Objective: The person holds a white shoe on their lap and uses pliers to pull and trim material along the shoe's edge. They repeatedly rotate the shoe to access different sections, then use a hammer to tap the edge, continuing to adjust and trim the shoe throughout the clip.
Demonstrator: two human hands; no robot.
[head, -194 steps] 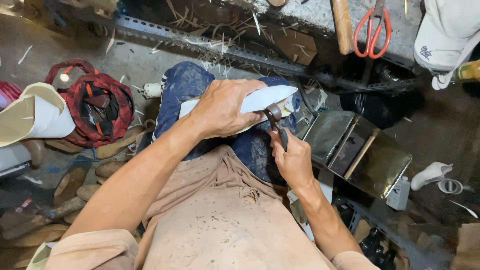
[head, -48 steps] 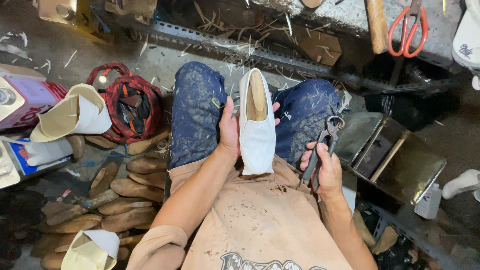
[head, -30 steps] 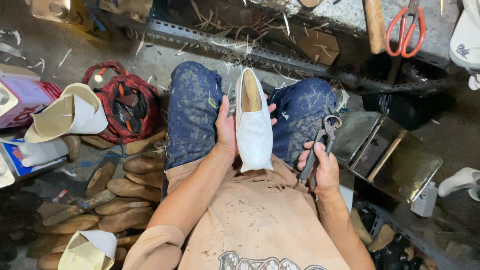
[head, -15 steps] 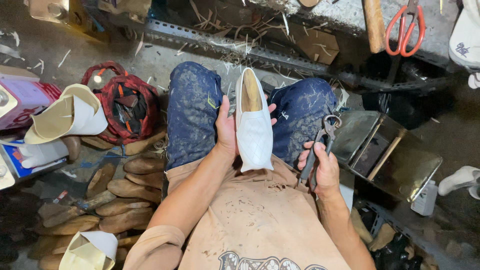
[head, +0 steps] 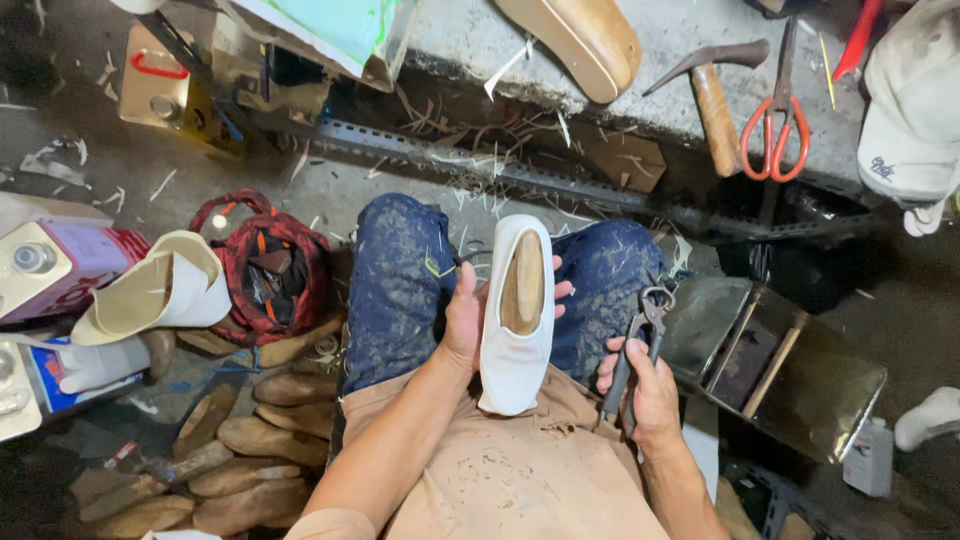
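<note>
We are seeing 2 bare forearms, with no sleeves reaching the wrists and no gloves, rings or watch showing on the left hand [head: 462,322] or the right hand [head: 648,392]. We are wearing dark blue jeans [head: 398,285], mottled all over with pale dust and smears, with a small yellowish mark on the left thigh. Over the lap a tan apron [head: 510,470] is lying, flecked with dark spots and stains across its cloth.

White shoe [head: 515,320] turned from sideways to upright; pincers [head: 632,352] withdrawn from it.
</note>
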